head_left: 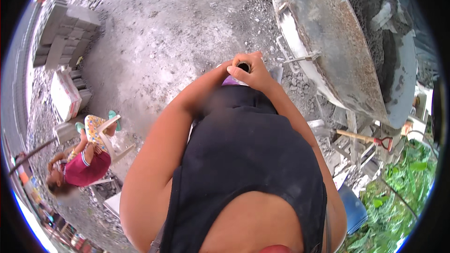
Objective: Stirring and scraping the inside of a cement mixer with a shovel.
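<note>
My hands meet in front of my waist, close together above the rough ground. My right hand (253, 73) is closed around a tube-like thing (244, 67) with a round, dark, hollow end facing up. Its lower part is hidden by my hand, so its exact kind does not show. Against my right hand, on its left side, is my left hand (228, 67); its fingers are mostly hidden. Something purple (230, 81) shows just below the hands, at the edge of my dark top.
A large rusty metal trough (328, 33) with grey material stands at right, near a shovel's wooden handle (357, 136). Stacked grey blocks (65, 37) are at far left. Below them, a person in a maroon shirt (89, 165) sits on a white chair (115, 147). Plants (398, 192) grow lower right.
</note>
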The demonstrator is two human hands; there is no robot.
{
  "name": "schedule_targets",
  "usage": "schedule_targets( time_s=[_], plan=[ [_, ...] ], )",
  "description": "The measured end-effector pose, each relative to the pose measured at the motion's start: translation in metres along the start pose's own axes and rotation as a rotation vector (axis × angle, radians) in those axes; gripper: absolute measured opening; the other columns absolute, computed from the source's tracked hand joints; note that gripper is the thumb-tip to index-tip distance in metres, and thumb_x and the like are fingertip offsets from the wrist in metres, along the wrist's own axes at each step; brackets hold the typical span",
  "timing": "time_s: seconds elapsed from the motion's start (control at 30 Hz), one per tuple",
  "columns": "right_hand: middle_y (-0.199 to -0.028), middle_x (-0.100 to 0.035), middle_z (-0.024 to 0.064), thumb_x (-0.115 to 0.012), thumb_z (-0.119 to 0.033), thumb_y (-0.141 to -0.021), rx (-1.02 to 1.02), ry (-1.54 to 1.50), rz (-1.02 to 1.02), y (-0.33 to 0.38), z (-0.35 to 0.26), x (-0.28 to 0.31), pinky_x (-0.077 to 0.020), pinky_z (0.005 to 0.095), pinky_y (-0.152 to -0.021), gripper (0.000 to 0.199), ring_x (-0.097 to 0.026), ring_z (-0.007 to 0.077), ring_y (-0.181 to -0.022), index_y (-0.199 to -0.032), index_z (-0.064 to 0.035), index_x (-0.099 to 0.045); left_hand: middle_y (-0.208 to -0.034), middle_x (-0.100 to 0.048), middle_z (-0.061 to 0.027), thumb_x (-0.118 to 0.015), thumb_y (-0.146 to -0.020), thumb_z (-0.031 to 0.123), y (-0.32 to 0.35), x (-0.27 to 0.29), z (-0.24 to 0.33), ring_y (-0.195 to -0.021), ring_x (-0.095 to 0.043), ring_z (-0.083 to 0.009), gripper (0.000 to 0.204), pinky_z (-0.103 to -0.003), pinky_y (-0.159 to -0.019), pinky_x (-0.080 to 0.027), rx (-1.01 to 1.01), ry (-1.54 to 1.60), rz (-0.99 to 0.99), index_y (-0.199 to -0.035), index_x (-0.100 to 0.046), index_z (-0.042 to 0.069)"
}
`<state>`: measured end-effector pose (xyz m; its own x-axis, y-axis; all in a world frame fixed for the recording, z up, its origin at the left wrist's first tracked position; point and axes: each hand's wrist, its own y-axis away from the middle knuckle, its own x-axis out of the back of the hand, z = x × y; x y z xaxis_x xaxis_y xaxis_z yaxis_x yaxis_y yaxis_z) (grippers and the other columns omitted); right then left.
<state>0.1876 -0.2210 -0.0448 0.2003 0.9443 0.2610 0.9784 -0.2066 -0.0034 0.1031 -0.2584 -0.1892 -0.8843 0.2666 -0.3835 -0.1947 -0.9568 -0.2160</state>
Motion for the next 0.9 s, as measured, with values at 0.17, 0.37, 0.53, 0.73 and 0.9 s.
schedule_targets(
  time_s=[0.17, 0.37, 0.53, 0.73, 0.9],
  plan=[
    [-0.058, -0.054, 0.0071, -0.065, -0.02, -0.069, 0.267, 0.097, -0.068, 0.088, -0.029, -0.016, -0.0394, 0.0325, -0.063, 0.02, -0.052, 0.0206, -0.059, -0.059, -0.0055, -0.057, -0.082, -0.06, -0.0038, -0.055, -0.084, 0.039, 0.042, -0.085, -0.049, -0.077, -0.055, -0.0123, 0.038, -0.032, -0.066, -0.044, 0.114, -0.09, 0.333, -0.098, -0.056, 0.003],
    [-0.057, -0.049, 0.0032, -0.065, -0.023, -0.069, 0.405, 0.032, -0.302, 0.173, -0.03, -0.031, -0.0337, 0.0314, -0.065, 0.022, -0.043, 0.0169, -0.065, -0.059, -0.0063, -0.055, -0.085, -0.059, -0.0062, -0.051, -0.087, 0.039, 0.088, -0.194, -0.01, -0.08, -0.056, -0.0165, 0.039, -0.032, -0.073, -0.044, 0.211, -0.238, 0.485, -0.105, -0.054, 0.005],
    [-0.06, -0.052, 0.0056, -0.065, -0.025, -0.074, 0.285, -0.048, -0.592, 0.214, -0.054, -0.061, -0.0377, 0.0283, -0.06, 0.025, -0.047, 0.0168, -0.06, -0.064, -0.0035, -0.055, -0.093, -0.057, -0.0069, -0.045, -0.089, 0.043, 0.136, -0.241, -0.034, -0.088, -0.053, -0.0158, 0.042, -0.03, -0.08, -0.042, 0.226, -0.278, 0.647, -0.108, -0.053, 0.006],
    [-0.059, -0.053, 0.0061, -0.067, -0.027, -0.074, 0.255, -0.129, -0.66, 0.233, -0.061, -0.088, -0.0386, 0.0279, -0.057, 0.027, -0.048, 0.0165, -0.057, -0.065, -0.0037, -0.056, -0.104, -0.054, -0.0071, -0.046, -0.089, 0.045, 0.173, -0.276, -0.042, -0.099, -0.05, -0.0164, 0.049, -0.032, -0.09, -0.038, 0.303, -0.288, 0.795, -0.121, -0.045, 0.008],
    [-0.064, -0.055, 0.0058, -0.065, -0.03, -0.075, 0.28, -0.103, -0.788, 0.247, -0.07, -0.137, -0.0394, 0.0287, -0.056, 0.03, -0.051, 0.0139, -0.06, -0.067, -0.0027, -0.056, -0.104, -0.054, -0.0068, -0.046, -0.088, 0.045, 0.228, -0.306, -0.053, -0.098, -0.05, -0.0168, 0.049, -0.032, -0.089, -0.038, 0.244, -0.307, 0.941, -0.12, -0.045, 0.008]
  ],
)
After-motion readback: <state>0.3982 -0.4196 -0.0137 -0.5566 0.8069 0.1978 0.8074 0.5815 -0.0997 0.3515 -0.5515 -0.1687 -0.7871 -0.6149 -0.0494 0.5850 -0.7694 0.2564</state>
